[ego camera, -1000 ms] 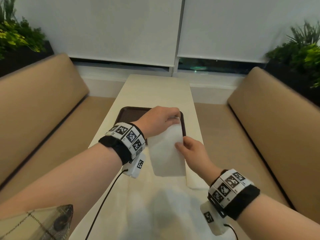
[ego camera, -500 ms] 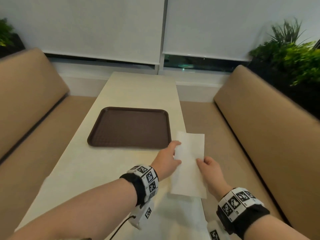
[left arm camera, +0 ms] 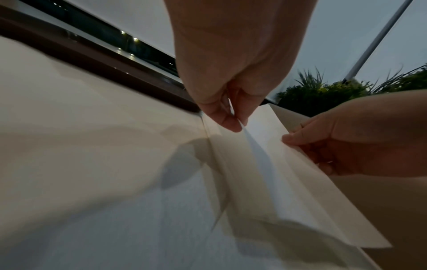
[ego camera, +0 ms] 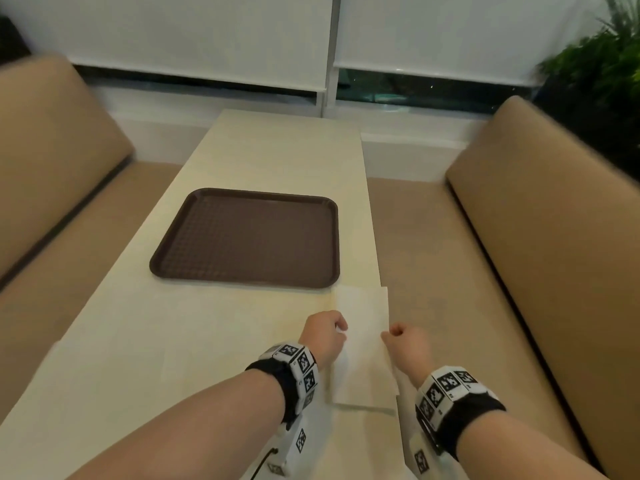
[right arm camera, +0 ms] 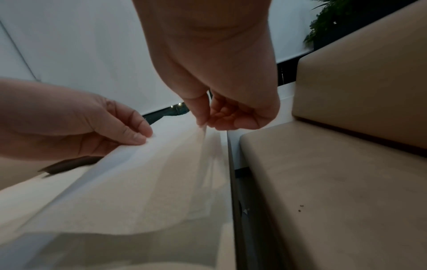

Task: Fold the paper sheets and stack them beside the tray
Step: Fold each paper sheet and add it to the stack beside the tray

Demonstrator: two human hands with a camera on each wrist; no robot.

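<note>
Head view showed both forearms reaching forward over the pale tabletop (ego camera: 145,341), each wrist wearing a black band with coded white blocks. The left hand (ego camera: 323,336) and the right hand (ego camera: 407,348) held a folded paper sheet (ego camera: 363,368) between them near the tabletop's right edge. The left grip was narrow, thumb and fingertips (left arm camera: 227,122) pinching the sheet's left edge; the right grip was likewise narrow, thumb and curled fingers (right arm camera: 203,113) pinching the right edge. From the wrist cameras the sheet sagged in a shallow trough between the two pinches, lifted slightly above more paper lying flat beneath it. Its far end lay just beside the near right corner of the brown tray (ego camera: 246,237), which sat flat in the middle of the tabletop. Tan padded benches (ego camera: 540,237) ran along both sides, and beyond them stood white roller blinds (ego camera: 194,36) and green plants (ego camera: 602,64).
</note>
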